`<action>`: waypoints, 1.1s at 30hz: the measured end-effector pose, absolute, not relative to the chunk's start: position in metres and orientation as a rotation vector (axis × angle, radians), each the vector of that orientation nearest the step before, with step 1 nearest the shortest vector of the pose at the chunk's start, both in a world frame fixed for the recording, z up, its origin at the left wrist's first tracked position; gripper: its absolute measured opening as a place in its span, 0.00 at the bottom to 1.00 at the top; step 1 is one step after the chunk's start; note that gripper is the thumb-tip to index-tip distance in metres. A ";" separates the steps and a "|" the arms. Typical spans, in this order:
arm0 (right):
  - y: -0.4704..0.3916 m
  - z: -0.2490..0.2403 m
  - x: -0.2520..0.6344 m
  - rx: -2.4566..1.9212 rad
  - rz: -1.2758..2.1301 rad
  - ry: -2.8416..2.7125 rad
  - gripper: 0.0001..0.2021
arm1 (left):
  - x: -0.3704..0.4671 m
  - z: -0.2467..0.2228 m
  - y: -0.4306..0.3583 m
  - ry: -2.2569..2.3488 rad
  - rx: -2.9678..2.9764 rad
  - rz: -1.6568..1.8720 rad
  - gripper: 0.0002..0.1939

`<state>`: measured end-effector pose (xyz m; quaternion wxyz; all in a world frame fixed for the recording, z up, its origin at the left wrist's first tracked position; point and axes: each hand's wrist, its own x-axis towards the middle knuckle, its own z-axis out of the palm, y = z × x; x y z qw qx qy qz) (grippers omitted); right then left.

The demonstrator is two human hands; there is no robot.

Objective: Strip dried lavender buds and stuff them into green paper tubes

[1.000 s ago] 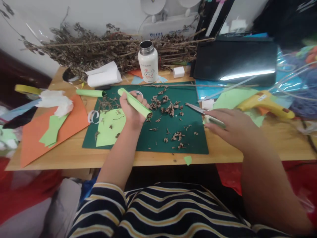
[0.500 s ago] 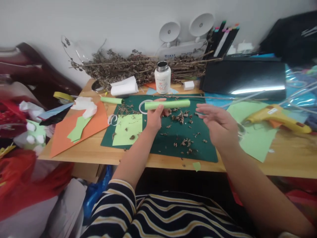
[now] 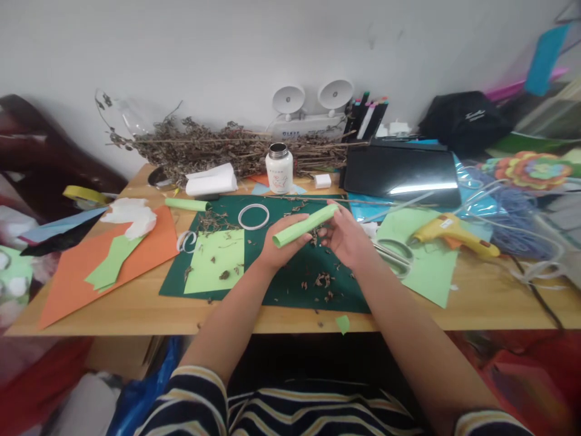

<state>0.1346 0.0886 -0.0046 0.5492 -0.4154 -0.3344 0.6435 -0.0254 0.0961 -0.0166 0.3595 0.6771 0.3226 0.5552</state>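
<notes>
A light green paper tube (image 3: 305, 226) is held up over the dark green cutting mat (image 3: 267, 290), tilted with its right end higher. My left hand (image 3: 278, 247) is closed round its lower left part. At the upper right end, the fingers of my right hand (image 3: 347, 237) grip the tube. Crumbled dry leaves (image 3: 323, 280) lie on the mat below. To the left, a light green paper sheet (image 3: 213, 272) carries leaf bits, and a white tape ring (image 3: 253, 217) rests behind it. A second green paper tube (image 3: 187, 204) lies at the mat's far left corner.
A white bottle (image 3: 279, 171) stands open behind the mat, before a heap of dried stems (image 3: 204, 145). On the right are scissors (image 3: 394, 257) and a yellow glue gun (image 3: 454, 233). Orange paper (image 3: 68, 281) lies at the left; a tablet-like black panel (image 3: 402, 172) sits behind.
My right hand has moved left and taken hold of the tube's right end. The tube has gone from nearly level to tilted. The camera view has shifted, showing more of the right side.
</notes>
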 end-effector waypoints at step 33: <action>0.099 -0.005 0.148 -0.659 1.225 -1.932 0.21 | -0.019 -0.015 0.110 0.737 0.902 1.238 0.20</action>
